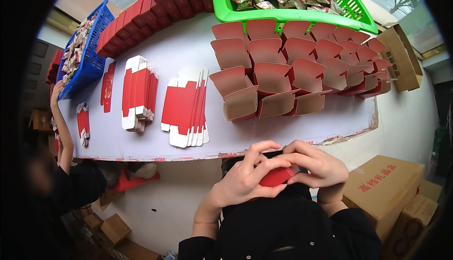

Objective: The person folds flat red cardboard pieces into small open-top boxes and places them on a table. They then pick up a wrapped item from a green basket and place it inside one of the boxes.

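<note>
Close to my body, below the table's front edge, my left hand (247,177) and my right hand (318,165) both grip a small red carton (277,177). Fingers of both hands bend round it and hide much of its shape. Ahead of my hands, rows of open-topped red boxes (273,78) stand on the table with their flaps up and pale insides showing. To their left lie a fanned stack of flat red-and-white cartons (179,106) and a thicker stack of flat cartons (138,92).
A green basket (292,15) and a blue basket (87,73) hold small packets. Closed red boxes (137,21) line the table's back. At the left, a co-worker's hand (57,90) touches the blue basket. Brown cardboard boxes (382,184) stand at my right.
</note>
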### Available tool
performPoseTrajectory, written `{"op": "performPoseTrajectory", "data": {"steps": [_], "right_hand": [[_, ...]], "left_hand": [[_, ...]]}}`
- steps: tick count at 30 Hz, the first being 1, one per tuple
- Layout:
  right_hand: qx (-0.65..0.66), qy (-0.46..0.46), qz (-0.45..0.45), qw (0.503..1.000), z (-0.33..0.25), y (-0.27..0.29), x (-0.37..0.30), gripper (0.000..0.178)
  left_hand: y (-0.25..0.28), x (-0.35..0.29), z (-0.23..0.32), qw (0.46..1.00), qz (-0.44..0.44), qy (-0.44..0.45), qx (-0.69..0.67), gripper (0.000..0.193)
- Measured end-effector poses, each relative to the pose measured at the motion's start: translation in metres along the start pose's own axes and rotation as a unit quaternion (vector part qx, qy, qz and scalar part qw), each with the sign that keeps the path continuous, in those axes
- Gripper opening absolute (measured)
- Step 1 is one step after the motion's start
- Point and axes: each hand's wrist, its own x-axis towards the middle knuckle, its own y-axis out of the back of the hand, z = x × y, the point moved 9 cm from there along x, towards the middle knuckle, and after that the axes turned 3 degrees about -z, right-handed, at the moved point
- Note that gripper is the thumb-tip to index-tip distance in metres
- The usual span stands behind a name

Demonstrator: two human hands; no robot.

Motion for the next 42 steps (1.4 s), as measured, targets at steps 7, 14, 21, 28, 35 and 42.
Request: {"op": "performPoseTrajectory", "data": {"steps": [7,14,21,28,35,42], "right_hand": [[0.182,-0.064,0.271,0.943,0.052,0.046,-0.056,0.039],[-0.056,-0.181,0.402,0.896,0.077,0.077,-0.079,0.038],[-0.171,-0.242,0.410,0.863,0.088,0.079,-0.075,0.034],[-0.262,-0.207,0.392,0.857,0.087,0.076,-0.061,0.033],[-0.247,-0.231,0.469,0.816,0.064,0.082,-0.084,0.030],[-0.017,0.054,0.382,0.922,0.007,0.046,-0.061,0.049]], "left_hand": [[0.104,-0.053,-0.036,0.888,0.415,0.109,0.165,0.025],[0.152,-0.071,-0.087,0.736,0.378,0.327,0.457,0.064],[0.161,-0.078,-0.100,0.734,0.371,0.369,0.433,0.080],[0.160,-0.080,-0.085,0.761,0.468,0.340,0.293,0.088],[0.142,-0.087,-0.050,0.824,0.513,0.176,0.163,0.089],[0.064,-0.043,0.011,0.885,0.294,0.010,0.360,0.111]]}}
